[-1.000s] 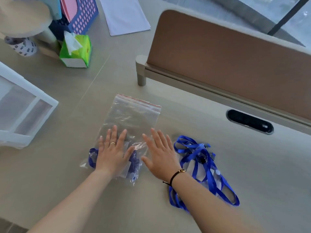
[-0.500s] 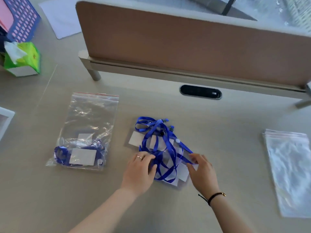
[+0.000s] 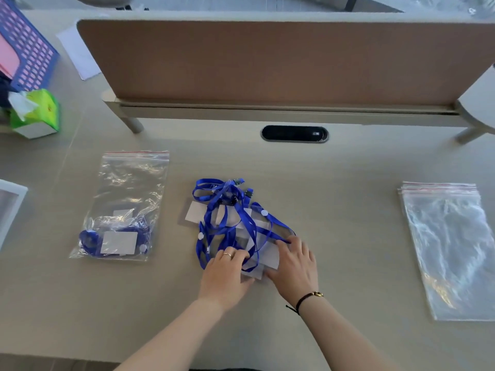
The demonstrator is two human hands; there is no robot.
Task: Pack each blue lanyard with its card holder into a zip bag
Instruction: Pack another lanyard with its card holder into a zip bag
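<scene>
Your left hand (image 3: pixel 226 274) and right hand (image 3: pixel 296 266) have left the filled bag (image 3: pixel 126 207) and now rest on the loose lanyards (image 3: pixel 230 220), fingers among the straps.

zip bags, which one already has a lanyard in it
The single zip bag left of the lanyard pile holds one; the stacked bags on the right are empty.

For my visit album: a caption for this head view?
Both hands sort tangled blue lanyards between a packed zip bag and spare bags.
</scene>
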